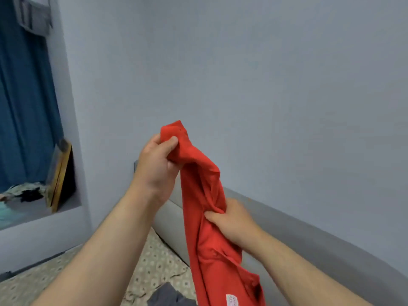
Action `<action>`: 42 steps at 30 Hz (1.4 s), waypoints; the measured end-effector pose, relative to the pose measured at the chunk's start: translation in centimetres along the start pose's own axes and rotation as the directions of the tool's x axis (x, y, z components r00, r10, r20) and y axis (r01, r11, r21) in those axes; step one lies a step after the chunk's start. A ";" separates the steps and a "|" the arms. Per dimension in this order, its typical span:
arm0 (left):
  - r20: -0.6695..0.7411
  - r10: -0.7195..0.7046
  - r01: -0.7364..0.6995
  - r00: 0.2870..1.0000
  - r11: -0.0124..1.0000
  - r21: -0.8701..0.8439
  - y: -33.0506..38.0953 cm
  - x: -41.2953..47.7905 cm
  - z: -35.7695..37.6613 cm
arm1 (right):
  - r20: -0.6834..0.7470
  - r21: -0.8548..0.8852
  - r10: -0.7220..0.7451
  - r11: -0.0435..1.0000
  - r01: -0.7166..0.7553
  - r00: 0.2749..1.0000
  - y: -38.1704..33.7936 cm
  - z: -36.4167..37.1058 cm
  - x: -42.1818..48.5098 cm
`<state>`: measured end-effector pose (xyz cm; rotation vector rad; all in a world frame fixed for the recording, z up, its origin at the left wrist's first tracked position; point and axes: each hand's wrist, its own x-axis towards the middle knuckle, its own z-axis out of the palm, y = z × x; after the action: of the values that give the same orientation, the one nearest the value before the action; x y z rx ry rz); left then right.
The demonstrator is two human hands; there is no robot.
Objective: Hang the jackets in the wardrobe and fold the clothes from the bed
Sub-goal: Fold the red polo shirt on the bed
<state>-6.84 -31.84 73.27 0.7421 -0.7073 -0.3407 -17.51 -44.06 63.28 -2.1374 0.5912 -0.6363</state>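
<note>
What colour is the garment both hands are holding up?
Red garment, best seen in the head view.

A plain pale blue-grey wall [276, 74] filled most of the view, evenly and softly lit; at the left a recess [42, 216] held a deep blue curtain [24, 107]; a wooden-framed picture [58, 175] leaned on its ledge beside blurred, crumpled fabrics [24, 193]; below the wall ran a grey padded headboard [320, 239]; the bed [154, 270] beneath wore a beige patterned sheet.
</note>
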 end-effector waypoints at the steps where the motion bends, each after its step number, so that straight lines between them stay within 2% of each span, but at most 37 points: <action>1: 0.003 0.039 -0.039 0.999 0.998 0.040 1.3 0.3 0.4 | -0.027 0.115 0.025 0.993 -0.022 0.999 -1.6 -1.3 0.3; 2: 0.019 0.069 -0.071 0.997 0.992 0.106 2.4 0.4 0.6 | -0.033 0.274 0.070 0.960 -0.058 0.997 -3.2 -2.4 0.5; 4: 0.045 0.100 -0.109 0.994 0.924 0.366 3.6 0.4 0.6 | 0.010 0.582 0.178 0.799 -0.151 0.984 -6.6 -4.2 1.3; 5: 0.033 0.099 -0.101 0.995 0.832 0.546 3.9 0.1 0.6 | 0.032 0.675 0.206 0.718 -0.173 0.978 -8.2 -4.9 1.7; 6: 0.000 0.111 -0.077 0.994 0.693 0.717 3.9 -0.4 0.4 | 0.044 0.725 0.210 0.666 -0.176 0.977 -9.8 -5.6 1.9; 7: -0.073 0.135 -0.019 0.988 0.579 0.815 3.8 -1.3 0.3 | 0.051 0.762 0.202 0.625 -0.169 0.978 -11.4 -6.1 2.2; 8: -0.131 0.180 0.019 0.975 0.518 0.855 3.6 -2.7 0.4 | 0.057 0.788 0.189 0.594 -0.160 0.980 -12.8 -6.4 2.2; 9: -0.125 0.235 -0.005 0.964 0.484 0.875 3.4 -4.6 0.7 | 0.058 0.805 0.179 0.573 -0.152 0.982 -14.1 -6.7 2.3; 10: -0.056 0.285 -0.087 0.957 0.463 0.882 3.0 -6.6 1.0 | 0.054 0.807 0.173 0.572 -0.144 0.984 -15.3 -6.9 2.3; 12: 0.120 0.277 -0.228 0.953 0.399 0.888 2.2 -10.4 2.2 | 0.052 0.812 0.153 0.568 -0.131 0.987 -17.2 -7.2 1.7; 14: 0.184 0.215 -0.251 0.959 0.353 0.901 1.6 -12.0 3.1 | 0.108 0.845 0.111 0.513 -0.150 0.988 -18.8 -7.3 0.8; 16: 0.155 0.186 -0.230 0.970 0.511 0.828 1.6 -12.0 3.7 | 0.141 0.854 0.068 0.495 -0.156 0.988 -19.8 -7.6 -0.3; 19: 0.122 0.098 -0.148 0.988 0.830 0.538 2.9 -11.1 4.0 | 0.192 0.802 -0.055 0.584 -0.124 0.980 -20.6 -8.9 -2.2; 20: 0.114 0.034 -0.079 0.993 0.906 0.416 3.1 -10.7 4.1 | 0.239 0.771 -0.108 0.625 -0.121 0.965 -20.7 -9.5 -2.8; 22: 0.088 -0.059 0.041 0.994 0.981 0.190 3.2 -10.5 4.9 | 0.373 0.663 -0.195 0.740 -0.114 0.907 -20.5 -10.8 -3.9; 24: 0.033 -0.134 0.133 0.990 0.990 0.042 3.1 -10.6 5.6 | 0.471 0.573 -0.237 0.815 -0.090 0.850 -19.9 -12.0 -4.4; 25: 0.006 -0.183 0.183 0.983 0.983 -0.017 3.0 -10.7 5.7 | 0.461 0.567 -0.256 0.822 -0.060 0.850 -19.7 -12.6 -4.6; 27: -0.020 -0.244 0.238 0.970 0.960 -0.148 2.9 -10.8 5.5 | 0.334 0.568 -0.290 0.821 0.053 0.897 -18.8 -13.8 -4.6; 28: -0.035 -0.249 0.238 0.968 0.950 -0.203 3.1 -10.9 5.6 | 0.238 0.524 -0.319 0.837 0.155 0.918 -17.9 -14.4 -4.5; 29: -0.053 -0.257 0.237 0.965 0.940 -0.244 3.2 -10.8 5.3 | 0.150 0.429 -0.343 0.867 0.252 0.927 -16.9 -14.7 -4.4; 31: -0.061 -0.236 0.211 0.970 0.940 -0.269 3.8 -11.1 5.5 | 0.100 0.202 -0.375 0.915 0.350 0.922 -14.6 -14.9 -4.4; 32: -0.054 -0.220 0.198 0.974 0.942 -0.270 4.1 -11.3 5.7 | 0.143 0.175 -0.369 0.923 0.344 0.918 -13.4 -14.7 -4.6; 35: -0.111 -0.191 0.158 0.975 0.955 -0.251 4.9 -11.4 6.6 | 0.333 0.346 -0.310 0.919 0.191 0.891 -11.1 -13.8 -6.4; 38: -0.189 -0.125 0.078 0.974 0.968 -0.240 4.5 -11.2 7.2 | 0.442 0.444 -0.314 0.891 0.099 0.840 -9.9 -12.6 -7.2; 40: -0.243 -0.020 -0.033 0.970 0.977 -0.209 4.0 -11.4 7.7 | 0.458 0.572 -0.314 0.820 -0.006 0.832 -9.6 -11.4 -7.4; 42: -0.256 0.107 -0.138 0.961 0.985 -0.106 3.4 -12.0 7.9 | 0.414 0.636 -0.312 0.771 -0.026 0.855 -9.6 -10.3 -7.4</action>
<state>-20.78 -27.19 74.30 0.6081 -0.4871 -0.1712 -27.64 -40.07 74.87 -1.6059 -0.0935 -0.2676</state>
